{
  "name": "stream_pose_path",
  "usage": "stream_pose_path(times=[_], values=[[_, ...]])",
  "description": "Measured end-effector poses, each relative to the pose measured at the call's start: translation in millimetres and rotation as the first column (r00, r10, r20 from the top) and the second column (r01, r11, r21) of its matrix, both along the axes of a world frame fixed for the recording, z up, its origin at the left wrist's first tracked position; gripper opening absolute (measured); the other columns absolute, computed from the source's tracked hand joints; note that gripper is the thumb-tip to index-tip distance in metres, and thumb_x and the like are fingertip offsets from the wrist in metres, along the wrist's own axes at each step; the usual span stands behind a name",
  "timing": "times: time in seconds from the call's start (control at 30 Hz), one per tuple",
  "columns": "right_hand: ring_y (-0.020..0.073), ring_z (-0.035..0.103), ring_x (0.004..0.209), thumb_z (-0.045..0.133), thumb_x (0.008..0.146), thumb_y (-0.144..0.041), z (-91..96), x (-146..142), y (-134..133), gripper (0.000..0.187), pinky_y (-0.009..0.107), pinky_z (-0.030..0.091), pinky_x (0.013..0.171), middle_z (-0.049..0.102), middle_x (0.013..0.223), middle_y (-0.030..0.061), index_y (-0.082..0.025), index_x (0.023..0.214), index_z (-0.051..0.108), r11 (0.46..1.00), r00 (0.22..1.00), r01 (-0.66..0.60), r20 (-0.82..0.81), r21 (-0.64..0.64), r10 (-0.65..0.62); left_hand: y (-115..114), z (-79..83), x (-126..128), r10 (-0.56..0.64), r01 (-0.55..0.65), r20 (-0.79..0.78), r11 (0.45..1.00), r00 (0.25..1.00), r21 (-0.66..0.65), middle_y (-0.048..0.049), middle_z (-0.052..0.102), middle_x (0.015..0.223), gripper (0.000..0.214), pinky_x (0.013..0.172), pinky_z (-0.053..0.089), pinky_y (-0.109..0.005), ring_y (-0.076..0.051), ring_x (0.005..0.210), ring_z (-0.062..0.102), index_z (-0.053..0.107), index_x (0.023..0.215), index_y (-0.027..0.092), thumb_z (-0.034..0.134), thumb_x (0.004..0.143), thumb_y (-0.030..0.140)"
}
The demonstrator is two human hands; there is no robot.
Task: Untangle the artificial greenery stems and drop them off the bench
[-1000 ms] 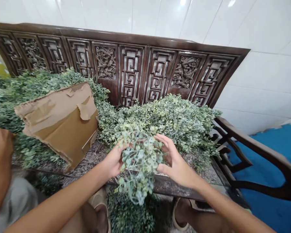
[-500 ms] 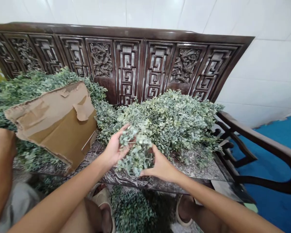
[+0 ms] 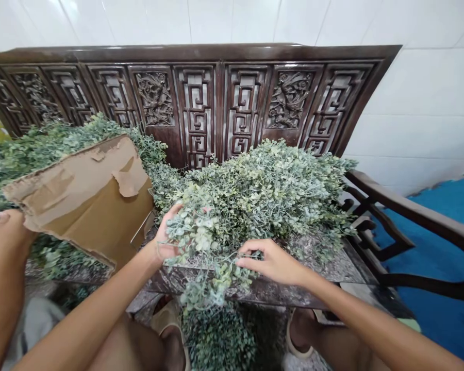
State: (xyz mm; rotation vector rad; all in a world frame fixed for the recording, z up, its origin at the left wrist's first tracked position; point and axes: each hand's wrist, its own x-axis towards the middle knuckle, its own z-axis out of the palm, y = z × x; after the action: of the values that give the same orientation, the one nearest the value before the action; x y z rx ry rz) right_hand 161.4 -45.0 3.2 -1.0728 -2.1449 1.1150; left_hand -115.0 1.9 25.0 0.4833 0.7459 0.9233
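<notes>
My left hand (image 3: 164, 237) grips a bunch of frosted green leafy sprigs (image 3: 203, 247) that looks artificial. My right hand (image 3: 272, 263) curls over thin stems of the same bunch, near the front edge of a dark mottled tabletop (image 3: 325, 270). The bunch merges into a large pile of similar foliage (image 3: 270, 198) behind it. A torn brown cardboard sheet (image 3: 85, 201) leans on the foliage left of my left hand. At far left, a separate hand (image 3: 10, 234) rests near the cardboard's lower corner.
A carved dark wooden backrest (image 3: 201, 108) with fretwork panels rises behind the foliage, before a white tiled wall (image 3: 417, 77). A wooden armrest (image 3: 406, 211) stands at right above a blue floor mat (image 3: 441, 257). More foliage (image 3: 218, 340) lies below the table's front edge.
The bunch has dropped from mid-air down against the pile and table edge. My hands have spread apart along it. The separate hand has moved in at far left, and the view has levelled.
</notes>
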Motion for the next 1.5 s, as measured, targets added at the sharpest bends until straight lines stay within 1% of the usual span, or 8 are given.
stream_pose_path(times=[0.17, 0.27, 0.37, 0.5, 0.6, 0.8, 1.2, 1.5], values=[[0.0188, 0.063, 0.085, 0.064, 0.092, -0.04, 14.1, 11.8, 2.7, 0.021, 0.03, 0.046, 0.082, 0.069, 0.088, 0.0016, -0.02, 0.086, 0.068, 0.998, 0.999, 0.041, -0.032, 0.037, -0.04, -4.7, -19.3, 7.0, -0.172, 0.157, -0.244, 0.985, 0.954, -0.077, -0.0111, 0.077, 0.085, 0.05, 0.067, 0.059, -0.033, -0.025, 0.074, 0.074, 0.07, 0.111, 0.011, 0.062, 0.084, 0.053], [0.0178, 0.063, 0.082, 0.061, 0.093, -0.032, 17.3, 11.9, 3.0, 0.015, 0.029, 0.046, 0.079, 0.069, 0.086, 0.0004, -0.02, 0.088, 0.068, 0.999, 0.999, 0.035, -0.03, 0.036, -0.034, -7.0, -31.1, 19.6, -0.379, 0.395, -0.438, 0.917, 0.816, -0.057, -0.0106, 0.076, 0.106, 0.053, 0.085, 0.055, -0.035, -0.029, 0.101, 0.07, 0.072, 0.112, 0.017, 0.069, 0.077, 0.058], [0.0173, 0.063, 0.084, 0.06, 0.092, -0.023, 16.4, 9.5, 2.9, 0.009, 0.029, 0.046, 0.08, 0.07, 0.088, -0.0001, -0.02, 0.091, 0.068, 0.997, 0.998, 0.044, -0.035, 0.067, -0.042, -11.4, -29.9, 33.3, -0.364, 0.558, -0.646, 0.822, 0.671, 0.118, -0.0039, 0.07, 0.126, 0.045, 0.099, 0.046, -0.036, -0.029, 0.121, 0.058, 0.072, 0.115, 0.028, 0.073, 0.075, 0.049], [0.0175, 0.064, 0.088, 0.065, 0.091, -0.028, 15.1, 8.9, 0.9, 0.012, 0.029, 0.047, 0.082, 0.07, 0.095, 0.0006, -0.021, 0.101, 0.068, 0.99, 0.996, 0.081, -0.05, 0.115, -0.076, -20.6, -16.1, 46.4, -0.352, 0.692, -0.713, 0.675, 0.607, 0.256, -0.0032, 0.073, 0.106, 0.029, 0.093, 0.042, -0.033, -0.024, 0.103, 0.061, 0.077, 0.1, 0.023, 0.071, 0.079, 0.041], [0.0165, 0.064, 0.083, 0.063, 0.093, -0.029, 14.9, 9.9, -3.2, 0.012, 0.028, 0.048, 0.079, 0.071, 0.09, 0.0001, -0.022, 0.101, 0.069, 0.976, 0.998, 0.067, -0.01, 0.205, -0.066, -26.1, -12.9, 52.9, -0.368, 0.692, -0.673, 0.655, 0.642, 0.302, -0.0015, 0.07, 0.086, 0.02, 0.078, 0.04, -0.027, -0.017, 0.08, 0.058, 0.075, 0.087, 0.018, 0.069, 0.079, 0.034], [0.0177, 0.065, 0.08, 0.055, 0.098, -0.029, 11.0, 9.0, -9.3, 0.022, 0.03, 0.049, 0.075, 0.072, 0.095, 0.0046, -0.022, 0.112, 0.07, 0.883, 0.988, 0.015, 0.127, 0.47, -0.084, -24.6, -27.4, 58.7, -0.304, 0.625, -0.645, 0.698, 0.701, 0.35, -0.0013, 0.064, 0.078, 0.012, 0.065, 0.034, -0.024, -0.013, 0.072, 0.05, 0.065, 0.079, 0.015, 0.066, 0.078, 0.026], [0.0188, 0.066, 0.076, 0.049, 0.1, -0.025, 5.2, 6.5, -3.3, 0.019, 0.029, 0.046, 0.066, 0.071, 0.087, 0.006, -0.018, 0.105, 0.066, 0.741, 0.933, -0.098, 0.321, 0.664, -0.165, -31.4, -25.7, 70.3, 0.063, 0.483, -0.715, 0.696, 0.696, 0.531, 0.0065, 0.041, 0.06, 0.023, 0.052, 0.023, -0.022, -0.009, 0.053, 0.033, 0.061, 0.083, 0.015, 0.059, 0.087, 0.038], [0.018, 0.063, 0.069, 0.046, 0.1, -0.022, 4.1, -2.9, -5.3, 0.019, 0.028, 0.037, 0.061, 0.067, 0.077, 0.0046, -0.019, 0.092, 0.062, 0.701, 0.876, -0.178, 0.436, 0.691, -0.207, -42.0, -20.3, 70.6, 0.366, 0.573, -0.839, 0.614, 0.403, 0.543, 0.0058, 0.047, 0.059, 0.009, 0.054, 0.028, -0.022, -0.01, 0.054, 0.043, 0.057, 0.076, 0.019, 0.055, 0.082, 0.026]])
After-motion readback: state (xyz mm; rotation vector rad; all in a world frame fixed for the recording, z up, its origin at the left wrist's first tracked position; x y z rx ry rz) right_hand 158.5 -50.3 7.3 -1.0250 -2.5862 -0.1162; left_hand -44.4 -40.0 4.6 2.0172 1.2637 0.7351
